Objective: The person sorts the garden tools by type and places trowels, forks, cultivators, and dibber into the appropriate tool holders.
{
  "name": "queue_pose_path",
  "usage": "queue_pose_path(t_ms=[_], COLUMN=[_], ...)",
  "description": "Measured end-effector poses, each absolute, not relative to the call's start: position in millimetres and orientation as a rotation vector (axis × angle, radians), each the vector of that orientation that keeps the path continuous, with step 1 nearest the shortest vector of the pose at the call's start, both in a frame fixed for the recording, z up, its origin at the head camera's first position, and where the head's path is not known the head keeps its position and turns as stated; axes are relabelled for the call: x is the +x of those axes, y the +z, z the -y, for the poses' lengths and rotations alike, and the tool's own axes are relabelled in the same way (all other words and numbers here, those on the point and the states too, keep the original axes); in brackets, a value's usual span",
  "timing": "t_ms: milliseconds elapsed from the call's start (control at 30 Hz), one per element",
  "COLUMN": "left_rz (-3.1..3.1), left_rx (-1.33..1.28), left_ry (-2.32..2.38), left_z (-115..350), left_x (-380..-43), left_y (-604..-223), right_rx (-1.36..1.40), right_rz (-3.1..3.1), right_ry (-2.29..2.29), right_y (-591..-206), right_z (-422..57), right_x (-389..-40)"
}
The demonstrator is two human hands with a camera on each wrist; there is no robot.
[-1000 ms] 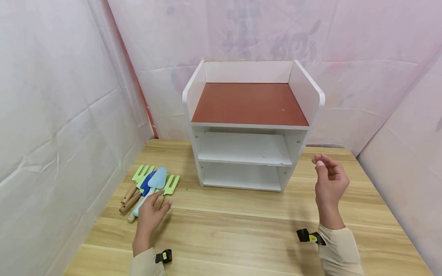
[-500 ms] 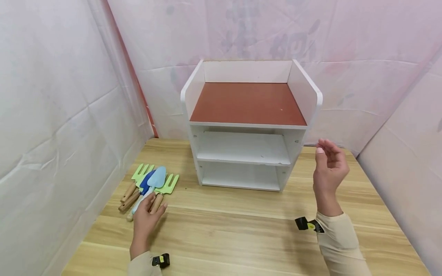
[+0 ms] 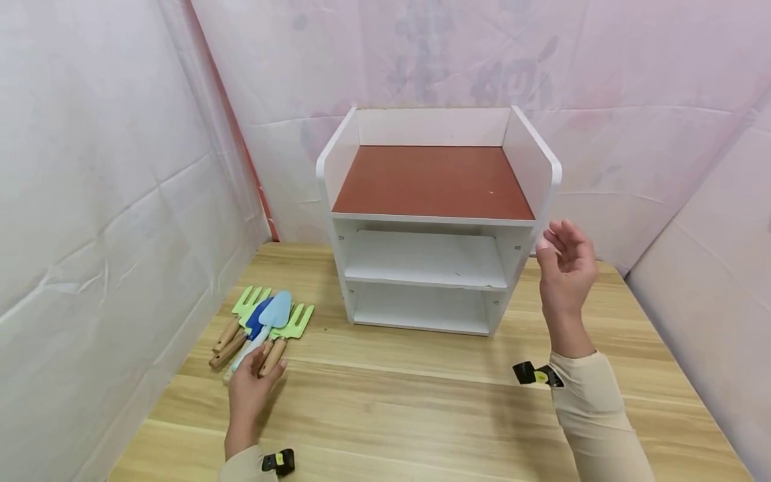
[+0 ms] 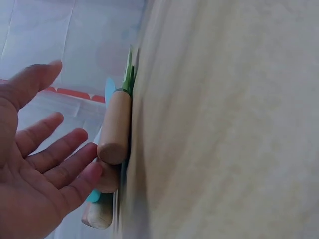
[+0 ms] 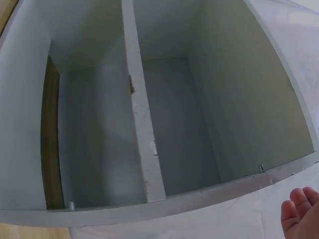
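My left hand (image 3: 249,390) lies on the table (image 3: 421,415) with its fingers (image 4: 60,164) straight and spread, the tips touching the wooden handles (image 4: 113,132) of the garden tools (image 3: 263,330). These tools, green forks and blue trowels, lie in a heap on the table's left side, well apart from the white shelf unit (image 3: 436,221). My right hand (image 3: 566,268) hangs raised in the air just beside the unit's right wall, fingers loosely curled and holding nothing. The unit stands at the back of the table; its reddish-brown top tray (image 3: 434,181) and the two white compartments (image 5: 169,129) below hold nothing that I can see.
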State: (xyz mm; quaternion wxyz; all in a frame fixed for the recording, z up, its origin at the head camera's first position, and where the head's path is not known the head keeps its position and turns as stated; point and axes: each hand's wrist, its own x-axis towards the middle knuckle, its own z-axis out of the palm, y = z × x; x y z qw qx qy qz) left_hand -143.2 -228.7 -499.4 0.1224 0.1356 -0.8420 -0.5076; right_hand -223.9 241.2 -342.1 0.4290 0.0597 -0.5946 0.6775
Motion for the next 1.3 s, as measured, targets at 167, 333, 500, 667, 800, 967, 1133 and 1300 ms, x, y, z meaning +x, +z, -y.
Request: queue_pose_path(t_ms=[167,333,500,667,800,967,1133,1300], left_rz=[2.522,2.575,2.630,2.676,2.723,2.804,2.890,2.964], left_rx=[0.445,0.434,0.431,0.415,0.394,0.371,0.322,0.255], left_ry=[-1.526,-1.533,-1.489,-1.389,-1.314,-1.255,-1.201,-1.123], left_z=[231.2,231.3,231.5,234.7,238.5,242.5,243.7,245.5], left_x=[-141.9,-143.8,-147.4,-150.4,-152.9,-158.4,-164.0,-166.4], left_y=[-492.7,-486.7,-483.1,-481.6,-481.3,-478.2,-476.2,-476.3], right_rx=[0.144,0.113,0.078,0.024,-0.028,-0.032,-0.040,-0.051], right_rz=[1.549,1.719,1.860,1.937,2.003,1.975,1.958,2.181], right_ry=[1.678,1.553,1.403,1.255,1.172,1.264,1.353,1.241], right_y=[-331.6,-321.4,-311.0,-302.5,-296.9,-298.8,-299.9,-289.9], right_z=[-239.0,-240.5,-244.5,-248.7,-247.2,-240.2,-240.6,-246.9], right_x=[-231.7,-240.1,-249.2,-257.4,-260.6,-264.2,-265.7,-260.5])
